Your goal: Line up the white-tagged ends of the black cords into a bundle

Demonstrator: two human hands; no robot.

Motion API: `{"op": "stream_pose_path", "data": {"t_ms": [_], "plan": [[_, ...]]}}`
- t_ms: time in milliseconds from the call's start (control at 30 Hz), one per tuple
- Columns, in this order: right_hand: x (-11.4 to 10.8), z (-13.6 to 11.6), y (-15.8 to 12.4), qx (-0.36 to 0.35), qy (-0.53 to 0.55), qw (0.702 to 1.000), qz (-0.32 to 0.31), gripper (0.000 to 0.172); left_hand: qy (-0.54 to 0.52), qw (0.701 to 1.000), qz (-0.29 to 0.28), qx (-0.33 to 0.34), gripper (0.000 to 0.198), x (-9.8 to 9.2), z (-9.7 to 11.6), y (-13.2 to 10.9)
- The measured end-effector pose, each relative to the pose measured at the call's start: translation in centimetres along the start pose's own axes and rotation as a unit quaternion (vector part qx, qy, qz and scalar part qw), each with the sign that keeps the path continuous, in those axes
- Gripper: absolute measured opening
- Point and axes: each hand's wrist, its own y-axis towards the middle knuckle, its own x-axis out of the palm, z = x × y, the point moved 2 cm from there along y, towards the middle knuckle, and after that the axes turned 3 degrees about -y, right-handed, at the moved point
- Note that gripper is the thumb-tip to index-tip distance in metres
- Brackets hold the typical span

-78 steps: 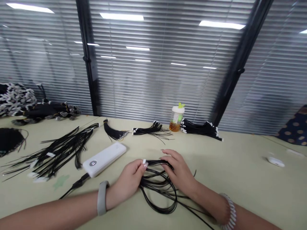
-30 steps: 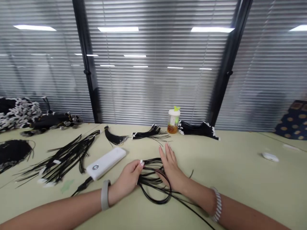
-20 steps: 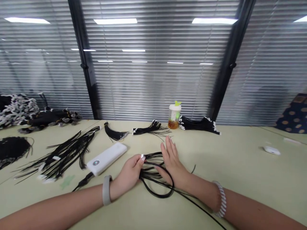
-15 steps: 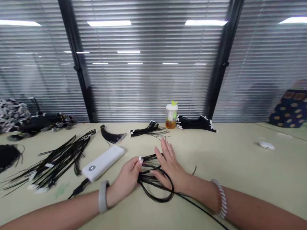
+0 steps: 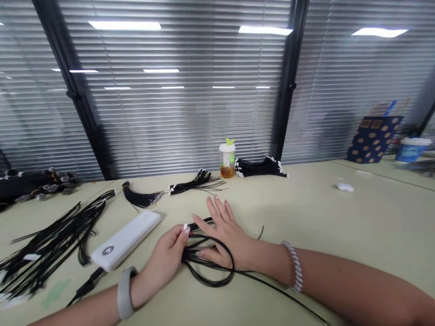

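Observation:
A looped bunch of black cables (image 5: 217,284) lies on the table in front of me. My left hand (image 5: 169,250) pinches its left end between thumb and fingers, where a small white connector shows at the fingertips. Over the right part of the bunch rests my right hand (image 5: 228,235), palm down with the fingers spread; its thumb passes behind a cable loop. From beneath that hand a single cable tail runs toward the lower right. What lies under the palm is hidden.
Left of my hands sit a white power bank (image 5: 127,240) and a spread of black cables (image 5: 57,246). Further back are more cable bundles (image 5: 260,167), a drink bottle (image 5: 227,160) and a white case (image 5: 345,187). A dotted bag (image 5: 374,138) and a blue cup (image 5: 412,149) stand far right.
The view has turned to the right, so things sit further left and the blue cup now shows. My right hand's fingers are spread wider; the left keeps its pinch.

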Motion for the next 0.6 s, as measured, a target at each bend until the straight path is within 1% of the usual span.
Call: {"op": "stream_pose_path", "data": {"t_ms": [133,233,400,500,600], "plan": [[0.22,0.01,-0.03,0.007,0.009,1.0,0.0,0.076,0.012,1.0,-0.01,-0.004,0.039,0.01,0.07,-0.16],[0.29,0.11,0.0,0.016,0.022,1.0,-0.014,0.075,0.013,1.0,-0.021,0.0,0.038,0.11,0.19,-0.25],[0.26,0.39,0.09,0.039,0.07,0.995,-0.064,0.075,-0.001,0.999,-0.047,0.009,0.036,0.27,0.26,-0.11],[0.28,0.54,0.13,0.057,0.103,0.988,-0.097,0.075,-0.026,0.998,-0.063,-0.002,0.036,0.32,0.14,0.01],[0.37,0.63,0.15,0.062,0.12,0.985,-0.11,0.076,-0.044,0.997,-0.067,-0.017,0.037,0.36,0.01,0.02]]}}
